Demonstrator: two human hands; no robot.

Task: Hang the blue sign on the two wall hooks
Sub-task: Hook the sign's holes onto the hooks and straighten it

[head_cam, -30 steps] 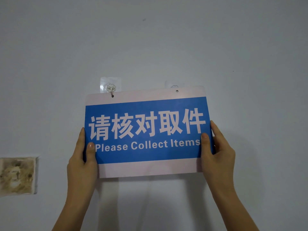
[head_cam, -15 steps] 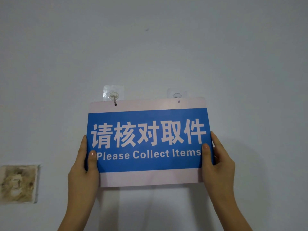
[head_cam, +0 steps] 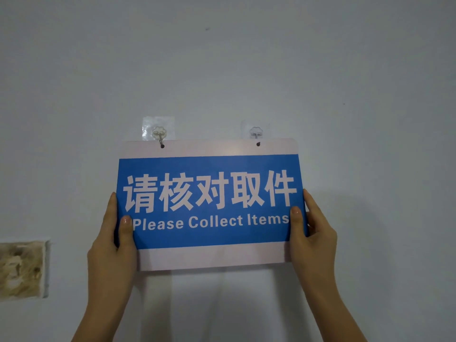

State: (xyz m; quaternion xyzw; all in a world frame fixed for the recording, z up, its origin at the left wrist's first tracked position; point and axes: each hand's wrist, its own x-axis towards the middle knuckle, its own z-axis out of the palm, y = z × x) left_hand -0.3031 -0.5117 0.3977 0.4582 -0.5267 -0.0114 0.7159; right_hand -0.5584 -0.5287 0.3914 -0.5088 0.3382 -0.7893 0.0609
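The blue sign (head_cam: 209,206), with white lettering and pale top and bottom bands, lies flat against the grey wall. My left hand (head_cam: 112,245) grips its left edge, thumb on the front. My right hand (head_cam: 312,233) grips its right edge the same way. Two clear adhesive hooks sit just above the sign's top edge. The left hook (head_cam: 159,134) passes through the left hole of the sign. The right hook (head_cam: 256,133) ends just above the right hole; whether it goes through that hole I cannot tell.
A damaged, stained patch of wall (head_cam: 22,269) shows at the lower left. Elsewhere the wall (head_cam: 370,70) is plain grey all round the sign.
The sign has dropped a little relative to the hooks, so the right hook, mostly hidden behind the top edge before, now shows above the right hole. Both hands keep their grip.
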